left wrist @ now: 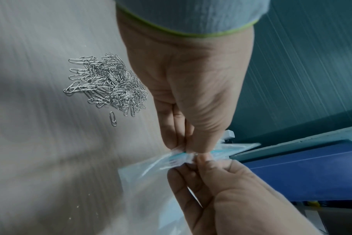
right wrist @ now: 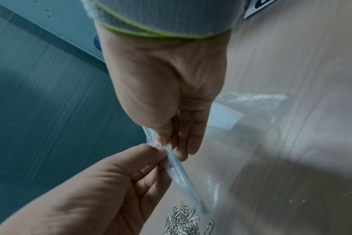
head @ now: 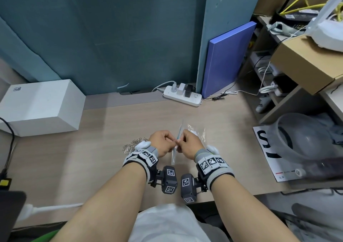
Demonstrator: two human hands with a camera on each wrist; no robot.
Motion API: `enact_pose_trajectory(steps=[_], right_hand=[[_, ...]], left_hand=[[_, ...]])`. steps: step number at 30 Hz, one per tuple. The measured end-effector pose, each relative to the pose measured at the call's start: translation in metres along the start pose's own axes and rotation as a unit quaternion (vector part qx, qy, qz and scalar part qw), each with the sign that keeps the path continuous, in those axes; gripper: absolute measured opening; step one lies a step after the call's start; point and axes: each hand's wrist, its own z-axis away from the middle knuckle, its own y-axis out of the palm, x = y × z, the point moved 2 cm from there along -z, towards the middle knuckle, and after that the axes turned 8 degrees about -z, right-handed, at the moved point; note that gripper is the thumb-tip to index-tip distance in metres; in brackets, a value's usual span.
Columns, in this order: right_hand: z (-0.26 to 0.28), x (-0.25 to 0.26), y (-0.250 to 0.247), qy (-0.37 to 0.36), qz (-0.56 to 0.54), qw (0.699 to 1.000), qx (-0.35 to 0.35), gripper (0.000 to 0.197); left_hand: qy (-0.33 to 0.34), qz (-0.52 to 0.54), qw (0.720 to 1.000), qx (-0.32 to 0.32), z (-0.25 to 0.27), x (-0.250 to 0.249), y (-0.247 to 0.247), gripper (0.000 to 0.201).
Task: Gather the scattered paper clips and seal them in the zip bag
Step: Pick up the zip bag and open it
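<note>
In the head view, low center of the frame, our left hand [head: 161, 143] and right hand [head: 189, 143] both pinch the zip bag [head: 178, 139] above the table [head: 96, 130]; the paper clips [head: 134, 144] lie left of them. In the left wrist view, the clips pile at center left. In the right wrist view, they show bottom center, beneath the bag's blue strip.

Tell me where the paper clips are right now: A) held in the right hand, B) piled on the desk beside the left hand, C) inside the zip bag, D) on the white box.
B: the paper clips lie heaped on the desk beside the left hand, while both hands pinch the zip bag.
</note>
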Motion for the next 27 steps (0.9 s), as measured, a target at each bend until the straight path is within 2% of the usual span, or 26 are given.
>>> enact_pose_trajectory(steps=[4, 8, 13, 17, 21, 27], right_hand=[[-0.002, -0.001, -0.004, -0.011, 0.019, 1.0, 0.002, 0.029], [0.0, 0.008, -0.007, -0.03, 0.05, 0.998, 0.003, 0.025], [0.0, 0.009, -0.009, -0.032, 0.06, 0.998, 0.018, 0.024], [0.0, 0.004, -0.008, -0.02, 0.055, 0.997, 0.042, 0.022], [-0.001, 0.003, -0.007, -0.004, 0.049, 0.998, 0.05, 0.023], [0.001, -0.007, -0.02, 0.025, 0.059, 0.997, 0.039, 0.03]], left_hand=[[-0.006, 0.035, 0.999, 0.004, -0.001, -0.002, 0.0, 0.015], [0.025, 0.046, 0.999, 0.008, -0.004, 0.0, 0.003, 0.034], [0.062, 0.018, 0.997, 0.036, -0.001, -0.003, 0.006, 0.031], [0.054, -0.01, 0.997, 0.056, -0.003, 0.003, 0.015, 0.017], [0.036, -0.042, 0.998, 0.023, -0.002, 0.002, 0.015, 0.04], [-0.032, -0.048, 0.997, -0.046, 0.005, 0.006, -0.001, 0.038]])
